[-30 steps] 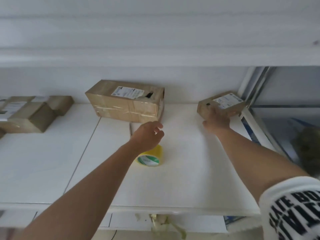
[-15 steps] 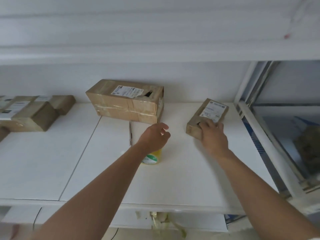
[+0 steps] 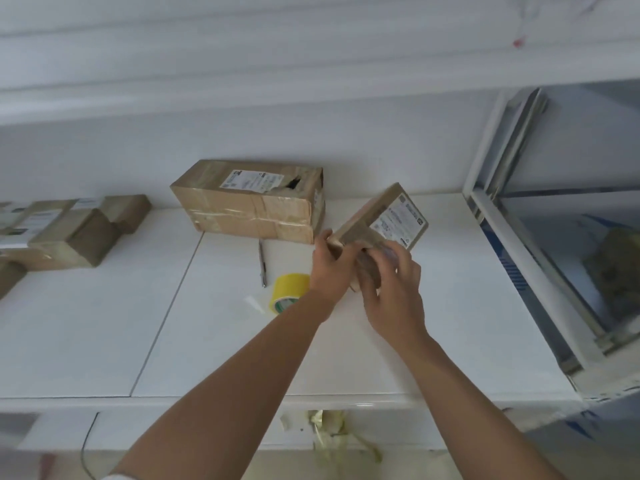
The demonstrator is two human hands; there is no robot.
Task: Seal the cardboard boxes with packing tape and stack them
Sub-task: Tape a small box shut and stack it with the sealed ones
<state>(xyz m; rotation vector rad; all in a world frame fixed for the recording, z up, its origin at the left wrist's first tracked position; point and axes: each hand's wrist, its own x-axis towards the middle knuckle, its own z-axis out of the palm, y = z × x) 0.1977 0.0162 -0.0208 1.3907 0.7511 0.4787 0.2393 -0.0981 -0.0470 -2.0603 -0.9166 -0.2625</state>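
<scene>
Box is tilted up off my table, left hand and right hand both gripping its near end; fingers blurry. Tape half hidden behind my left wrist.

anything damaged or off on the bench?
Yes: the large box by the wall has a torn hole in its top near the label. Crumpled tape scraps hang off the table's front edge.

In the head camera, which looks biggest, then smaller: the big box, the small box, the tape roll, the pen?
1. big box
2. small box, tilted and held nearer the camera, so less sure
3. tape roll
4. pen
</scene>
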